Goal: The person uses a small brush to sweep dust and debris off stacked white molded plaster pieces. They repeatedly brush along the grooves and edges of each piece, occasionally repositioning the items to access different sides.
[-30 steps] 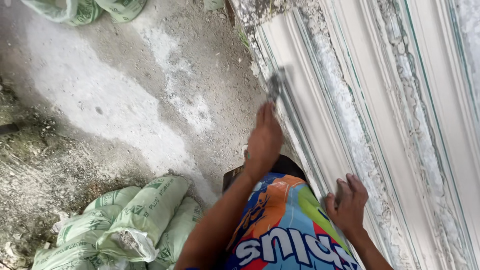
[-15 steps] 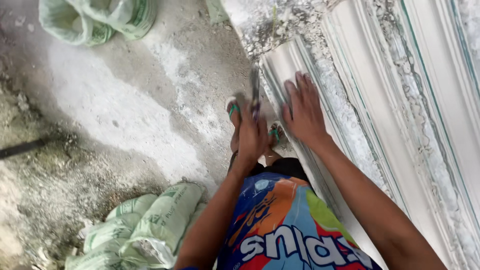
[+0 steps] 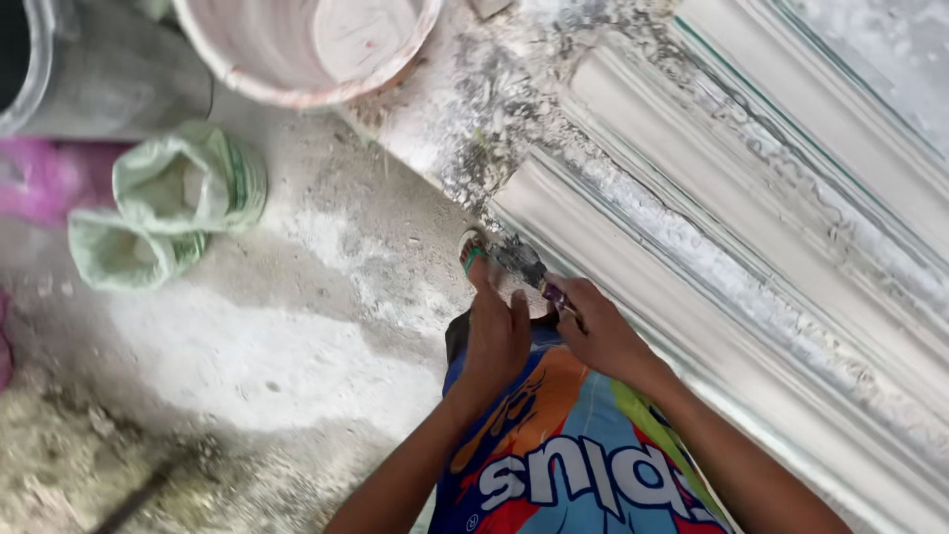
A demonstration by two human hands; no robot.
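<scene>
Moulded plaster cornice [image 3: 751, 257] lies in long white lengths on the ground, right of the person; its near end sits just past the scraper [image 3: 522, 262]. Both hands meet at that tool: right hand [image 3: 598, 331] closed on the purple handle, left hand [image 3: 497, 336] alongside, grip unclear. Best kept flat to the profile edge. Open concrete floor [image 3: 247, 336] left; bucket [image 3: 306, 44] and sacks [image 3: 168, 203] stand well apart.

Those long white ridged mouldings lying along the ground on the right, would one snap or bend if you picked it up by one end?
Probably stiff, not floppy: the white mouldings hold crisp straight ridges. Their crumbly, flaking edges suggest brittle cast material, so a long piece lifted by one end might crack. They look solid, so likely heavy.
</scene>
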